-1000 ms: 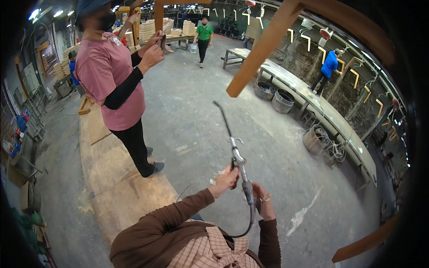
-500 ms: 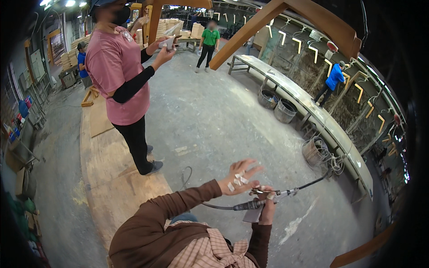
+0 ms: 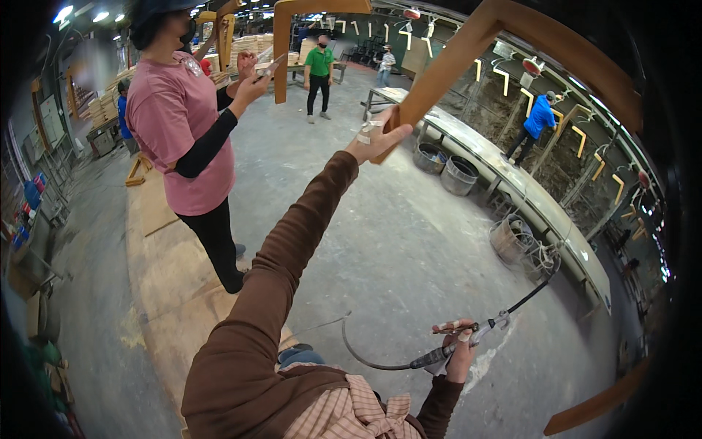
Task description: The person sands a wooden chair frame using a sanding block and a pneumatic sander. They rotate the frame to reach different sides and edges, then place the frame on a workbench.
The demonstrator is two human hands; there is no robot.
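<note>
My left hand (image 3: 375, 137), white tape on its fingers, reaches forward and up. It grips the lower end of a brown angled wooden piece (image 3: 450, 69) that hangs in front of me, the thumb lying across its face. Lower right, my right hand (image 3: 461, 355) is closed around a slim hose-fed tool (image 3: 433, 356) with a dark ribbed grip and a metal fitting. One thin hose (image 3: 358, 357) curves off to the left of it, and a black hose (image 3: 525, 298) runs up to the right. The tool's exact kind is unclear.
A person in pink (image 3: 183, 132) stands close on my left on plywood boards (image 3: 164, 307). Another brown wooden piece (image 3: 281, 58) hangs ahead, and one more (image 3: 596, 402) at lower right. Beyond them are a long bench (image 3: 504, 164), buckets (image 3: 459, 175) and people working farther off.
My left hand has gone from beside the tool up to the hanging wooden piece and taken hold of its end. The right hand with the tool has shifted slightly right.
</note>
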